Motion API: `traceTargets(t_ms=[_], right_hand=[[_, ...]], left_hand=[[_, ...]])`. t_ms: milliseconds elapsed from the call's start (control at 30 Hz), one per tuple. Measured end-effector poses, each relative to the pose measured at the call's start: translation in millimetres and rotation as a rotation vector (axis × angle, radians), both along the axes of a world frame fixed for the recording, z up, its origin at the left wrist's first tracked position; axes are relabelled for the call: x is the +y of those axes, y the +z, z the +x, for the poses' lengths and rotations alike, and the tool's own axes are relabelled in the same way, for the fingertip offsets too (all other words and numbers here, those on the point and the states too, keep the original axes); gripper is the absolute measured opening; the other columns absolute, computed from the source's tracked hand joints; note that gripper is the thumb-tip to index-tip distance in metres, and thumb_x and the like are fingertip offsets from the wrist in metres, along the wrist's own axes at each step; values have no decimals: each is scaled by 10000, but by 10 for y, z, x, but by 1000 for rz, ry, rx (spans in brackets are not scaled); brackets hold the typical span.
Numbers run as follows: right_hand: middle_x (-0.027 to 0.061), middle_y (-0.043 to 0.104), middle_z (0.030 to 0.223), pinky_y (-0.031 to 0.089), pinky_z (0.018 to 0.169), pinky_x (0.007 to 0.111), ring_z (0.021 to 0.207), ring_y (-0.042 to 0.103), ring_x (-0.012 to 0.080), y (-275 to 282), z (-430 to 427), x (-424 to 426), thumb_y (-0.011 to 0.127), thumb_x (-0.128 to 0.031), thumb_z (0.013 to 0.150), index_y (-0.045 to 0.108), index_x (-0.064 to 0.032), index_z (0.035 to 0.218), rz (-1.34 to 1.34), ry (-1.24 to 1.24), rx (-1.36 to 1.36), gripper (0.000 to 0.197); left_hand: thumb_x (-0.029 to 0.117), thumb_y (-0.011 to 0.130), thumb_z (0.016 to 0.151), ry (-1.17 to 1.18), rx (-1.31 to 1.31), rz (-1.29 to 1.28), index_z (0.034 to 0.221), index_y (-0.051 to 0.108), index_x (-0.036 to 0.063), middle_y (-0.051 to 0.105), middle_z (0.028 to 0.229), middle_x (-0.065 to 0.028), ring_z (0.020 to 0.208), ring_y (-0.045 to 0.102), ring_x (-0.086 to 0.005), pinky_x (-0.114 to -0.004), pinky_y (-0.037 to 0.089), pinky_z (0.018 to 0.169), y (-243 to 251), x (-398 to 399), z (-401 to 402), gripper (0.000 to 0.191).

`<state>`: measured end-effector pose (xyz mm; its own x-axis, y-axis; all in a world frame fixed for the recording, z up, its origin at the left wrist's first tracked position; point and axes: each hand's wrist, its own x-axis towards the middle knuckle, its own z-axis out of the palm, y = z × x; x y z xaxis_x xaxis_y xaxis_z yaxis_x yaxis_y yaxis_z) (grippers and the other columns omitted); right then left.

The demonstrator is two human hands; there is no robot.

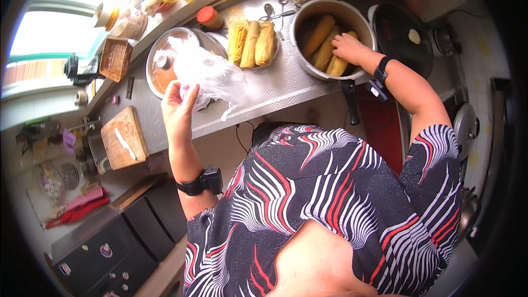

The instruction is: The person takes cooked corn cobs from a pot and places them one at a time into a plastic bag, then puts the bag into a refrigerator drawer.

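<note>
Inside a large metal pressure cooker pot (295,37), several corn cobs in husks (319,35) lie close together. My right hand (348,47) reaches over the rim, its fingers curled on one of these cobs. On a plate left of the pot rest three more cobs (251,43), one with its yellow kernels bared. My left hand (179,101) is at the near edge of a crumpled white plastic bag (206,70), thumb and forefinger apart against the film; whether they pinch it cannot be made out. Partly under the bag is a glass lid (156,76) with a round knob.
The pot's black handle (350,105) juts past the counter edge. A dark round lid (402,41) is right of the pot. Spoons (276,10) and a red-capped jar (209,17) stand behind the plate. A knife (125,143) lies on a wooden cutting board (111,128) at left.
</note>
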<state>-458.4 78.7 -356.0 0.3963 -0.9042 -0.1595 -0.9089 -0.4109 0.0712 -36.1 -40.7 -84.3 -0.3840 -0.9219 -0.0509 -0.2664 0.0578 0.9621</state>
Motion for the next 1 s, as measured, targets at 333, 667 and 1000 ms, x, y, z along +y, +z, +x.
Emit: traceTargets(t_ms=[333,667,1000], right_hand=[[112,525,1151,479,791,342,896,601,252,799,-178,87,730,-109,669,503,-45,1166,21,-483,-845,550],[70,584,1080,461,857,288,960,572,150,1425,330,352,691,-142,801,497,-12,1167,-265,-690,-1749,434],[44,648,1008,517,806,264,932,612,96,2227,1606,94,728,-46,757,599,-1,1051,-132,-120,-1890,324]], left_hand=[[61,669,819,22,-107,-84,988,590,-12,600,864,1,772,536,-43,-185,434,698,42,30,118,200],[343,650,739,-29,-962,-859,806,618,72,648,747,-114,729,627,-302,-403,478,670,126,-116,-504,280],[292,681,720,-318,-951,-720,911,612,26,651,812,-178,824,638,-332,-402,496,756,112,-448,-1136,334]])
